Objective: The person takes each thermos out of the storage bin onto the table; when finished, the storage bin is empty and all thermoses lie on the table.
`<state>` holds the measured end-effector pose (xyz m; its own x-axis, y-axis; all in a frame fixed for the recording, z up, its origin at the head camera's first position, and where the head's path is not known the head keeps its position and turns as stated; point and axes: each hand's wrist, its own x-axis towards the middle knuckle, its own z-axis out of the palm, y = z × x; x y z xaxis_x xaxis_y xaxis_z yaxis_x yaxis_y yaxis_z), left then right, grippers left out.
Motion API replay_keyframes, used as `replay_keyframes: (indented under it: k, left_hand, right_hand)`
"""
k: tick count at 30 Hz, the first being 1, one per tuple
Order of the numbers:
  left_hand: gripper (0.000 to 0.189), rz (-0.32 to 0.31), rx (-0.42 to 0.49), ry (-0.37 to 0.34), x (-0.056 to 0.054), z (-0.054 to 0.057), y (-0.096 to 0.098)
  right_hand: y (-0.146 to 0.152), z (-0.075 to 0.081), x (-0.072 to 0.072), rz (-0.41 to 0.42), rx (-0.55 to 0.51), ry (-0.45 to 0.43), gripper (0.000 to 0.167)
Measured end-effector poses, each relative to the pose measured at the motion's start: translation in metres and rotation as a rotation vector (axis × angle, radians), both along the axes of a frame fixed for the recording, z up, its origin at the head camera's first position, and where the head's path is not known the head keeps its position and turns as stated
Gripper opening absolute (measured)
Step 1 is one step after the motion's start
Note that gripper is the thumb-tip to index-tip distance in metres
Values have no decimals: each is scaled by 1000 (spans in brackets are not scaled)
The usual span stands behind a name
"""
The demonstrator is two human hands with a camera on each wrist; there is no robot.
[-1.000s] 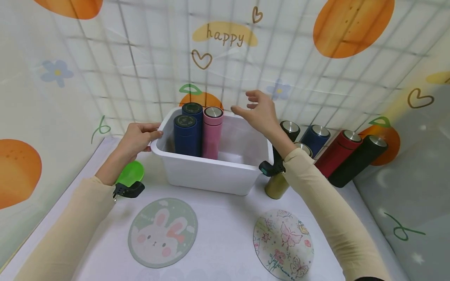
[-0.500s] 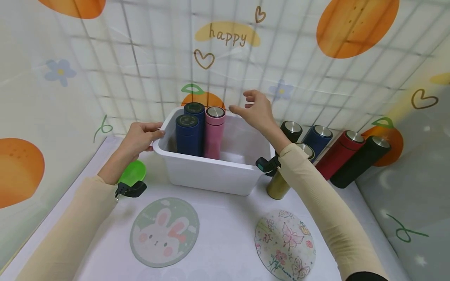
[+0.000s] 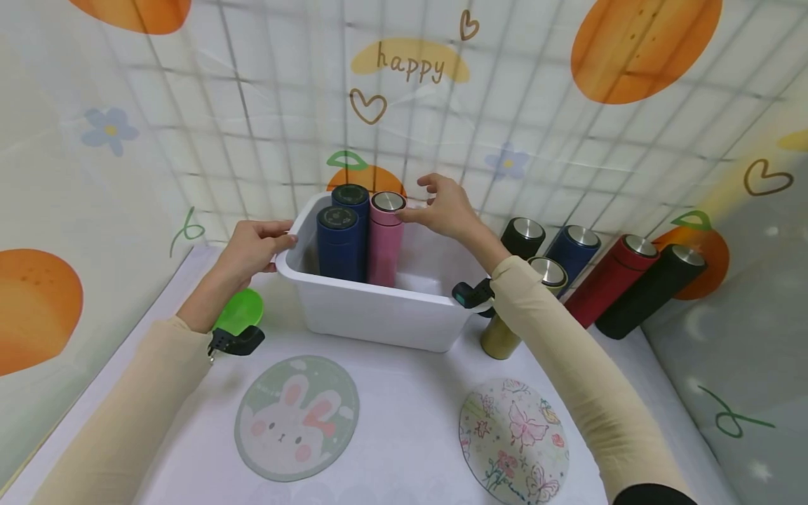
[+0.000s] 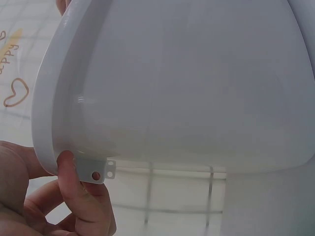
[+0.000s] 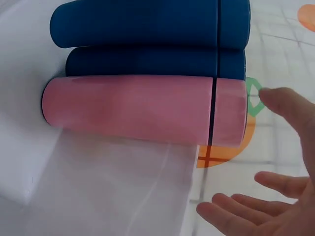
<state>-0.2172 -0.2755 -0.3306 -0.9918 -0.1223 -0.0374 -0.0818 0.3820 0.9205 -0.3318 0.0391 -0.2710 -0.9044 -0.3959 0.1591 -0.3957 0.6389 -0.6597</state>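
My left hand (image 3: 247,251) grips the left rim of a white plastic bin (image 3: 379,315); in the left wrist view, the thumb and fingers pinch that rim (image 4: 43,113). Inside the bin, at its left side, a pink thermos bottle (image 3: 384,245) with a silver-topped cap stands upright next to two dark blue thermos bottles (image 3: 337,249). Over the bin's back edge, my right hand (image 3: 447,209) is held with spread fingers, its thumb close to the pink bottle's cap. The right wrist view shows a gap between that thumb and the pink cap (image 5: 230,110).
Right of the bin are a gold bottle (image 3: 499,340), a black one (image 3: 521,240), a blue one (image 3: 573,245), a red one (image 3: 612,280) and another black one (image 3: 650,291). A green bowl (image 3: 241,311), a bunny mat (image 3: 297,421) and a floral mat (image 3: 514,442) lie on the table.
My right hand has moved left and slightly down, closer to the pink bottle's cap. The left hand keeps its hold on the bin, and the bottles stand as before.
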Motion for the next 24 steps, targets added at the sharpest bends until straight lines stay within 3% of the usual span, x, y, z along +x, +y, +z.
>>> replay_keyframes:
  k: [20, 24]
  left_hand:
    - [47, -15, 13, -1, 2, 0, 1]
    - [47, -26, 10, -7, 2, 5, 0]
  right_hand:
    - [-27, -16, -8, 102, 9, -24, 75]
    - [-31, -14, -10, 113, 32, 2, 72]
